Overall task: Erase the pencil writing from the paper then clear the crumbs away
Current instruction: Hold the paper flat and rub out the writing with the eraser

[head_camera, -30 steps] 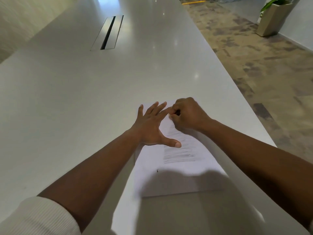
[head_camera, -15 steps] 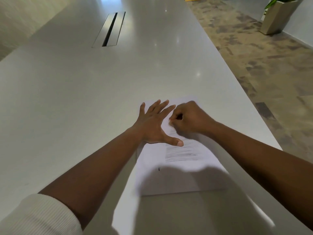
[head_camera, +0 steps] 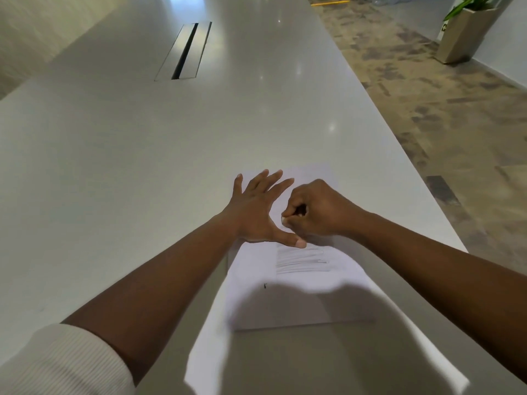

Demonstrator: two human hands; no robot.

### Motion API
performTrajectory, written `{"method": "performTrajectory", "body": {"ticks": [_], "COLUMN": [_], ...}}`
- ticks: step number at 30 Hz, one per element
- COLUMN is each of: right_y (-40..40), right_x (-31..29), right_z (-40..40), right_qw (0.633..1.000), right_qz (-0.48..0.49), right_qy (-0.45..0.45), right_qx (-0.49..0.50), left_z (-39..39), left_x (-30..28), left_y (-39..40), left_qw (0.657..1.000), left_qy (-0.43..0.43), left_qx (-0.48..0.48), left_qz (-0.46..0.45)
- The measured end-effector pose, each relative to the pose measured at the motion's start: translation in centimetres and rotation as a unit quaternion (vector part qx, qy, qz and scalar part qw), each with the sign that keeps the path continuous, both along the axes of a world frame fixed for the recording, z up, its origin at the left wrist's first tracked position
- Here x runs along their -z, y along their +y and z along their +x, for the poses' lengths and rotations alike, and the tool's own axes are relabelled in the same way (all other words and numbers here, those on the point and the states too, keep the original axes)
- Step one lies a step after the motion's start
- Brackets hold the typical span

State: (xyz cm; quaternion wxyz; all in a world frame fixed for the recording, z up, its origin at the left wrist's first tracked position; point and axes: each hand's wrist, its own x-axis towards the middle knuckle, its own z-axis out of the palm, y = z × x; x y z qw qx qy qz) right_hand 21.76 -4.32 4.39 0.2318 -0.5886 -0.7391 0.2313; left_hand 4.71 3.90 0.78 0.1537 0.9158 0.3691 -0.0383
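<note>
A white sheet of paper (head_camera: 291,297) lies on the white table (head_camera: 142,155) near its right edge. Grey pencil lines (head_camera: 302,260) cross the paper's middle. My left hand (head_camera: 256,212) lies flat on the paper's upper left part, fingers spread, thumb stretched toward the pencil lines. My right hand (head_camera: 316,209) is curled into a fist on the paper just right of the left hand, pinching something small and dark that is mostly hidden in its fingers, pressed down above the pencil lines. A tiny dark speck (head_camera: 265,285) sits lower on the sheet.
A long cable slot (head_camera: 185,51) is set into the table far ahead. The table's right edge runs close past the paper, with patterned floor (head_camera: 445,115) beyond. A planter (head_camera: 464,32) stands at the far right. My shadow covers the paper's near end.
My right hand has moved down the sheet toward me, from the upper part to just above my left thumb. The left hand has stayed flat in place.
</note>
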Motion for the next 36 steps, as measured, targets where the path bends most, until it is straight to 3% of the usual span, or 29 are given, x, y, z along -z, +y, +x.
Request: {"method": "performTrajectory", "body": {"ticks": [6,15,23,32,36], "right_y": [2.2,-0.4,2.4,-0.5,0.2], "right_x": [-0.4,0.3,0.2,0.6,0.6], "right_z": [1.4,-0.5,3.0,0.3,1.4], "right_qw": [0.990,1.000,0.988,0.999,0.998], "right_qz": [0.057,0.014,0.060,0.032,0.043], "right_qy": [-0.052,-0.006,-0.014,0.011,0.010], "right_qx": [0.114,0.004,0.144,-0.002,0.036], "left_z": [-0.1,0.1,-0.1,0.0,0.1], "left_x": [-0.1,0.1,0.2,0.5,0.4], "left_y": [-0.1,0.0,0.0,0.2,0.1], "left_qw": [1.000,1.000,1.000,1.000,1.000], "left_qy": [0.002,0.009,-0.010,-0.011,-0.007], "left_qx": [-0.005,0.002,-0.006,-0.003,-0.007], "left_qz": [-0.005,0.012,-0.002,0.009,0.002]}}
